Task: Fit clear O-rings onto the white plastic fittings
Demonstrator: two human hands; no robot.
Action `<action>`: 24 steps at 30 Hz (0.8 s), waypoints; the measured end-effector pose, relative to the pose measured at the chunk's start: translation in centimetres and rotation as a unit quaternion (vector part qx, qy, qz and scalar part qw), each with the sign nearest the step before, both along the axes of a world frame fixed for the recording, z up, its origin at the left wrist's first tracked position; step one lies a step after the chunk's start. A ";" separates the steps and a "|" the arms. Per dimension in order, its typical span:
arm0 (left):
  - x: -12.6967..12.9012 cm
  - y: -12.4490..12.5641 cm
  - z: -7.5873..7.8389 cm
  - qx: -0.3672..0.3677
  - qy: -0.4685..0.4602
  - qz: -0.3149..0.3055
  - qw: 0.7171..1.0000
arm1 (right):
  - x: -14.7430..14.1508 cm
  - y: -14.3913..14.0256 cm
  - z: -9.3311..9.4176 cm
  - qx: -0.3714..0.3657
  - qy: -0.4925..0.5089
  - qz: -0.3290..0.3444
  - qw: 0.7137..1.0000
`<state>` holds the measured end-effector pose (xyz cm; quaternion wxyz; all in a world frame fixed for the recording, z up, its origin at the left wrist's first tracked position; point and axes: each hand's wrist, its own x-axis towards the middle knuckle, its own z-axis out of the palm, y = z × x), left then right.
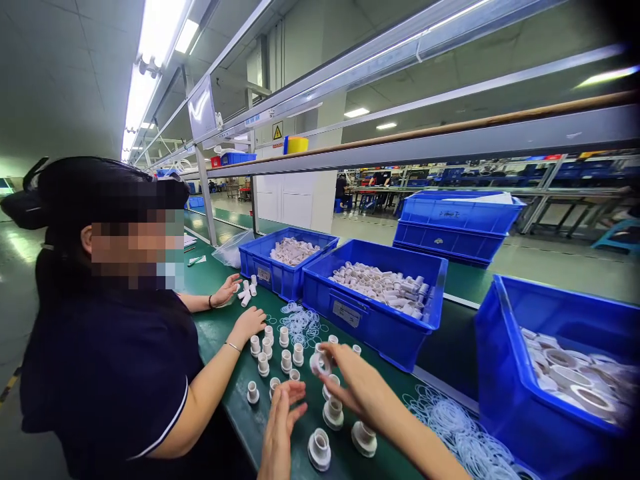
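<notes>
My right hand pinches a white plastic ring-shaped fitting between thumb and fingers, above the green tabletop. Lower and to its left, my left hand has its fingers stretched and apart, with nothing visible in it. Around both hands stand several white flanged pipe fittings, upright with their wide flanges down. One flanged fitting is just right of my left hand, and another sits below my right forearm. Part of the group is hidden behind my hands.
Blue bins hold white tubes, small white parts and white rings. Thin clear rings lie in a near pile and a far pile. At left, a co-worker reaches over the same table, hands near the fittings.
</notes>
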<state>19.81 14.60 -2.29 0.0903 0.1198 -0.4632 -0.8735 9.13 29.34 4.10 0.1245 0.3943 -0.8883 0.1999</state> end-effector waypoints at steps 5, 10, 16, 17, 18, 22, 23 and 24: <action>-5.5 -4.7 0.2 -0.060 -0.023 -0.093 0.994 | -5.0 -0.7 0.8 0.105 -0.012 -0.044 0.993; -16.6 -13.2 3.1 -0.106 0.014 -0.099 0.989 | -6.0 -2.2 0.8 0.213 -0.054 -0.073 0.973; -19.2 -15.3 0.5 -0.181 0.043 -0.106 0.977 | -6.2 -2.8 2.1 0.259 -0.076 -0.094 0.958; -19.1 -15.2 0.1 -0.193 0.043 -0.106 0.975 | -6.3 -2.9 2.2 0.262 -0.084 -0.093 0.957; -19.1 -15.2 -0.1 -0.204 0.041 -0.106 0.972 | -6.3 -3.0 2.3 0.264 -0.093 -0.091 0.956; -19.8 -15.8 0.4 -0.238 0.014 -0.105 0.966 | -6.2 -2.9 2.2 0.242 -0.140 -0.080 0.957; -20.0 -16.0 0.8 -0.244 0.004 -0.104 0.964 | -6.2 -2.5 2.1 0.224 -0.151 -0.077 0.960; -20.0 -16.1 1.1 -0.248 -0.007 -0.101 0.963 | -6.2 -2.0 2.1 0.198 -0.163 -0.072 0.964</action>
